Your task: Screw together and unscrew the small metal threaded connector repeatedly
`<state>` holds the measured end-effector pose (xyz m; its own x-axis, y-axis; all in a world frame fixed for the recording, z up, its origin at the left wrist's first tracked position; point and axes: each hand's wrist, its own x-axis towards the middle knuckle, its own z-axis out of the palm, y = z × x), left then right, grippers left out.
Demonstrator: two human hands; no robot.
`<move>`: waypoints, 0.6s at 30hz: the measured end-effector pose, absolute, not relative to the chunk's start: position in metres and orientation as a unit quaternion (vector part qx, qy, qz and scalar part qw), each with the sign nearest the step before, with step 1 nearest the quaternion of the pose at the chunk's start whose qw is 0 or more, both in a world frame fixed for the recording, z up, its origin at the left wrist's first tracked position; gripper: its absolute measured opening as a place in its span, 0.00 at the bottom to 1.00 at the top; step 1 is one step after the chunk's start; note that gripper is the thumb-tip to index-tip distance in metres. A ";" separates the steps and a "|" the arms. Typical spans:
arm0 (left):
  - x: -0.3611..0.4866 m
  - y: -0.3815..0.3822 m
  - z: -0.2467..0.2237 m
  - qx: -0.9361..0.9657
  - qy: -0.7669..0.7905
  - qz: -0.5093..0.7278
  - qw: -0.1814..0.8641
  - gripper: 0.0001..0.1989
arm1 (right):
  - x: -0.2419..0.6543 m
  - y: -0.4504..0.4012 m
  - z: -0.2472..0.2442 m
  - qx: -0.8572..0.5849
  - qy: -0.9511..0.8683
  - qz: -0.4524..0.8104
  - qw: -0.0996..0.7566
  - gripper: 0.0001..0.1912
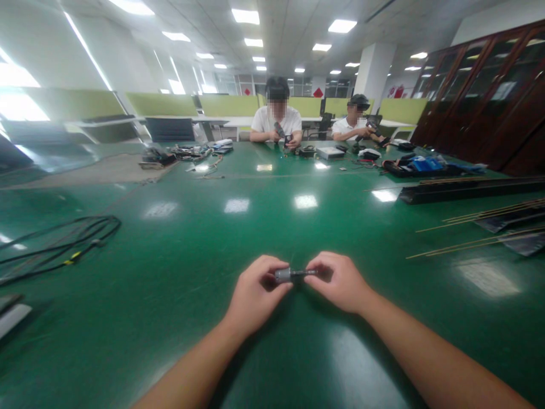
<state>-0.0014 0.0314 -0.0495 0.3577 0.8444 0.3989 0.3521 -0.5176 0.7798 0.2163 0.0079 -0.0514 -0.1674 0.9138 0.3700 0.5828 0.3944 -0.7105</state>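
Note:
Above the green table, my left hand [258,289] has thumb and fingers closed around a short grey metal cylinder [283,275]. A thin dark shaft [300,272] extends from the cylinder's right end, in line with it. My right hand [338,281] pinches the far end of this shaft between thumb and fingertips. Both ends are partly covered by my fingers, and the exact kind of part is too small to tell. The piece lies roughly level between the two hands.
Black cables [93,241] lie coiled at the left. Thin brass-coloured rods [464,247] and a long black tray [447,192] are on the right. Two people [276,122] sit across the green table [204,227], holding tools, with electronic parts [191,152] spread before them.

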 end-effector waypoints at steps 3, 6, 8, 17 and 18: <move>-0.002 0.031 -0.050 0.766 0.392 0.411 0.301 0.11 | 0.217 0.008 -0.052 -0.510 -0.735 0.207 0.396 0.03; -0.002 0.032 -0.049 0.765 0.394 0.411 0.301 0.11 | 0.218 0.009 -0.052 -0.510 -0.736 0.205 0.395 0.03; -0.001 0.031 -0.049 0.764 0.395 0.411 0.303 0.10 | 0.218 0.009 -0.052 -0.513 -0.736 0.203 0.394 0.03; -0.001 0.030 -0.046 0.762 0.404 0.405 0.303 0.11 | 0.219 0.009 -0.051 -0.513 -0.735 0.203 0.394 0.03; -0.001 0.030 -0.046 0.762 0.405 0.404 0.304 0.11 | 0.219 0.009 -0.051 -0.513 -0.736 0.203 0.393 0.03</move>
